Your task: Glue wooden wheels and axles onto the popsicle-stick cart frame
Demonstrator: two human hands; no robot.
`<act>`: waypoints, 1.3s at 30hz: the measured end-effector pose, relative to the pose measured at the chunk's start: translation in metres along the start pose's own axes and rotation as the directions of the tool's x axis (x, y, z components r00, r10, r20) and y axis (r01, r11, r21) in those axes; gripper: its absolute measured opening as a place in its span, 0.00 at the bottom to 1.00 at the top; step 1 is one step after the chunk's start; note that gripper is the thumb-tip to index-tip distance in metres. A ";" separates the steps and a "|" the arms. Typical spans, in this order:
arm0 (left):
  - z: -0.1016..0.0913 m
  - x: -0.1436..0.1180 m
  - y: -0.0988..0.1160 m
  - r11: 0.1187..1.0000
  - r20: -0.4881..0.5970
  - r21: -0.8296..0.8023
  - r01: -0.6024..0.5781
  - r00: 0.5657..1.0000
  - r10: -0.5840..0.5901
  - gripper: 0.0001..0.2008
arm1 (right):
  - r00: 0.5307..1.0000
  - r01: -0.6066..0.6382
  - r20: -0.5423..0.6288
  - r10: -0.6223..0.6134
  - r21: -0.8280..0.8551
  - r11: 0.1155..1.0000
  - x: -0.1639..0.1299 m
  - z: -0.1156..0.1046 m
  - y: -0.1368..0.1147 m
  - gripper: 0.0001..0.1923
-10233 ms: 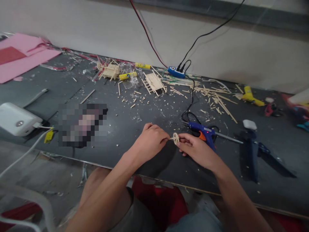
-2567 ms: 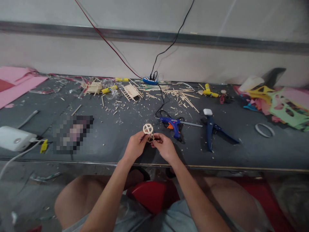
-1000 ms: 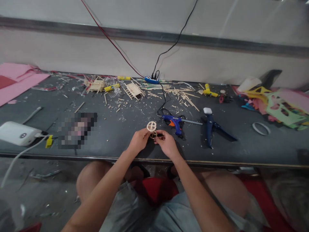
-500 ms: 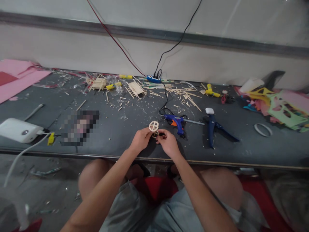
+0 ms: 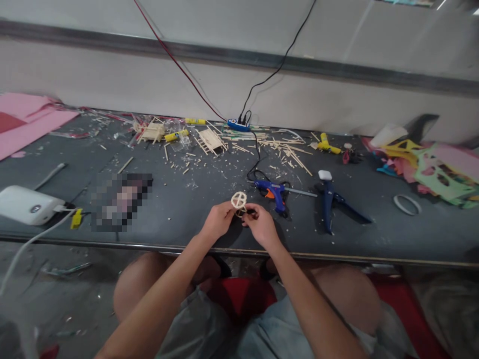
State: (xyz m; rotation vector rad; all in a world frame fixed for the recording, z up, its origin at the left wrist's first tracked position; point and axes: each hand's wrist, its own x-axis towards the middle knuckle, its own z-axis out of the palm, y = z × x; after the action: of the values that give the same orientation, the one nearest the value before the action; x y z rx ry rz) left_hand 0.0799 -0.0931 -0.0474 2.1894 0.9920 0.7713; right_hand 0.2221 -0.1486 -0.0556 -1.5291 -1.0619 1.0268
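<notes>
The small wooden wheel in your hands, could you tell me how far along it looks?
Done: the wooden wheel has a closed rim and crossed spokes. In hand: the left hand and right hand pinch a second, smaller ring piece just under it; whether they are joined is too small to tell. Left: the blue glue gun lies beside the hands, and loose sticks and two stick frames sit apart.

A long dark worktop (image 5: 374,234) runs along a pale wall (image 5: 112,85) with a grey ledge (image 5: 337,70) across it. Grey floor (image 5: 56,294) lies below.
</notes>
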 end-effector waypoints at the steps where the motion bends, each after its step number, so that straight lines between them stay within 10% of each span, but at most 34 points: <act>1: 0.000 0.000 0.000 1.000 0.000 -0.001 -0.004 1.000 0.004 0.13 | 1.000 0.000 0.000 0.000 0.001 1.000 0.000 0.000 0.000 0.12; 39: -0.002 0.000 0.000 1.000 0.027 0.000 0.023 0.999 -0.023 0.12 | 0.999 0.038 -0.021 -0.038 -0.001 0.999 0.002 0.006 0.010 0.12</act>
State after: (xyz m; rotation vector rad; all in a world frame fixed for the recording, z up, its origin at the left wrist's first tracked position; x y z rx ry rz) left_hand 0.0782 -0.0921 -0.0460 2.1790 1.0016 0.7295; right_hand 0.2182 -0.1466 -0.0665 -1.5114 -1.0724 0.9829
